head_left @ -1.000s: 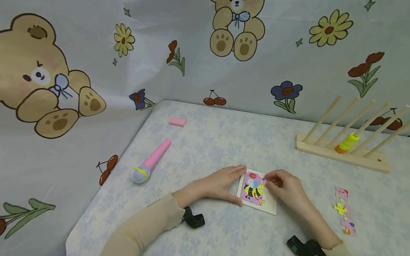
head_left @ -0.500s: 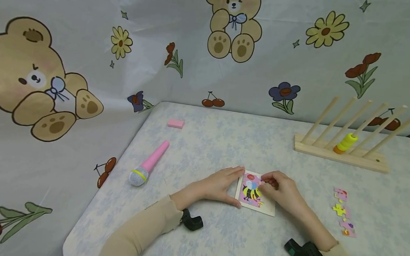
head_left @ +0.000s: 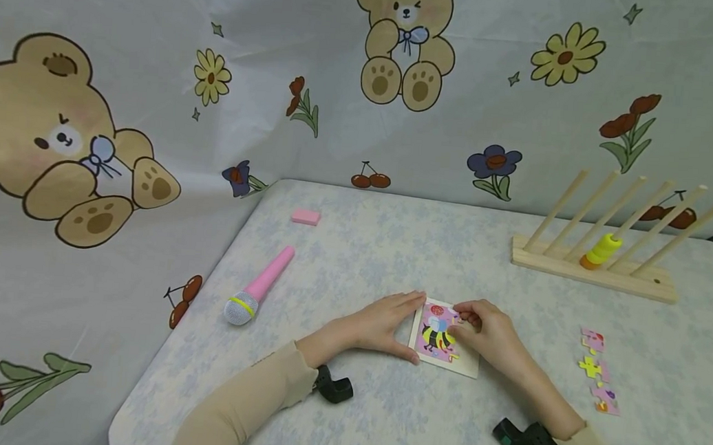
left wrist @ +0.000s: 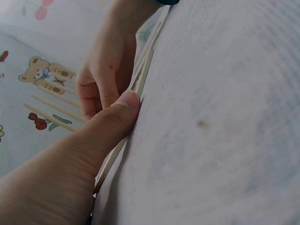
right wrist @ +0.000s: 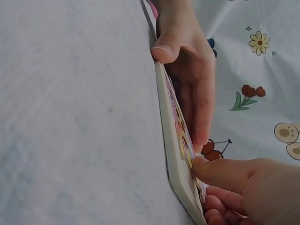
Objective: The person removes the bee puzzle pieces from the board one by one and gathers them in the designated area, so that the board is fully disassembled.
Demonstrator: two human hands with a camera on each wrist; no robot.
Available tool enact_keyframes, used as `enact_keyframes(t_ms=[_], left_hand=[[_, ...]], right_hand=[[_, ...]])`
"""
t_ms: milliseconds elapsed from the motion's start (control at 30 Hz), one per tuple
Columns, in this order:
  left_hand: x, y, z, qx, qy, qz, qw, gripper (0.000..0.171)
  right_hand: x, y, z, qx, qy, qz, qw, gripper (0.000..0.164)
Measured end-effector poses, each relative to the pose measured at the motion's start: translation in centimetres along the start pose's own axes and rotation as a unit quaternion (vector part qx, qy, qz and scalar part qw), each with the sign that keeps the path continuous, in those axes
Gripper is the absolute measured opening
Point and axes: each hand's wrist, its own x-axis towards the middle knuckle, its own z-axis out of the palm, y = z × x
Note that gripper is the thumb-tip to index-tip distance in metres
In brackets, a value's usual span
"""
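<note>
A small jigsaw board (head_left: 467, 368) with a pale frame lies on the table, its bee picture (head_left: 434, 337) filling the left part of the tray. Along the board's left edge, my left hand (head_left: 380, 323) spans the frame, fingertips at the far corner and thumb at the near one, fingers fairly straight. Over the right part, my right hand (head_left: 490, 333) bends its fingers and thumb together, pinching a pink puzzle piece (right wrist: 200, 186) at the picture's edge. Most of that piece is hidden behind the fingers. In the left wrist view, the left thumb (left wrist: 123, 108) presses on the frame's side.
Several loose puzzle pieces (head_left: 591, 366) lie in a column to the right. Behind them stands a wooden peg rack (head_left: 601, 276) with yellow and orange rings (head_left: 603, 249). At left are a pink toy microphone (head_left: 268, 275) and a pink block (head_left: 306, 217).
My right hand has shifted slightly left over the picture, its fingers still bent at the puzzle piece. My left hand stays at the board's left edge. The head view has tilted slightly.
</note>
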Motion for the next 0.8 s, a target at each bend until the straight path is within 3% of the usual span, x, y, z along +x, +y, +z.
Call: enact_keyframes(t_ms=[800], left_hand=[[-0.05,-0.03,0.04,0.001,0.006,0.007,1.0000,0.107]], right_hand=[[-0.06,0.08,0.67,0.014,0.025,-0.005,1.000,0.029]])
